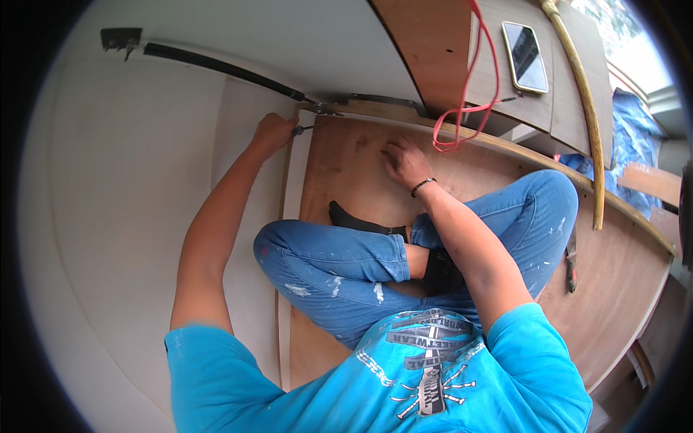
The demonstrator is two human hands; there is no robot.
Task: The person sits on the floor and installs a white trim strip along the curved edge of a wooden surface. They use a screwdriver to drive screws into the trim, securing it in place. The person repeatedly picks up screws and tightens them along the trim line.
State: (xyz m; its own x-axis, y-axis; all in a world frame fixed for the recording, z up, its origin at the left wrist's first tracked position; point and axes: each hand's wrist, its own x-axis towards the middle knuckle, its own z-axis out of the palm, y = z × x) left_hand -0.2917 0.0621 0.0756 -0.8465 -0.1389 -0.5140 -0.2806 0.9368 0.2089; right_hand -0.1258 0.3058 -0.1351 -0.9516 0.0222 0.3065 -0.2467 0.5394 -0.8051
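My left hand (273,132) is closed around the dark handle of a screwdriver (298,130), beside the white wall panel (135,162). The thin shaft points right, a little below a metal bracket (325,110) at the panel's corner. A black gas strut (222,67) runs from that bracket up to a dark mounting plate (121,39). My right hand (407,162), with a dark bracelet at the wrist, rests on the plywood board (346,168). Its fingers are bent and somewhat apart, and I see nothing in them.
A red cable (460,122) hangs over the wooden rail (487,139). Beyond it a phone (525,57) and a long wooden stick (582,92) lie on a grey-brown surface (574,124). By my right knee is a knife-like tool (571,270). Blue sheeting (631,130) is bunched at far right.
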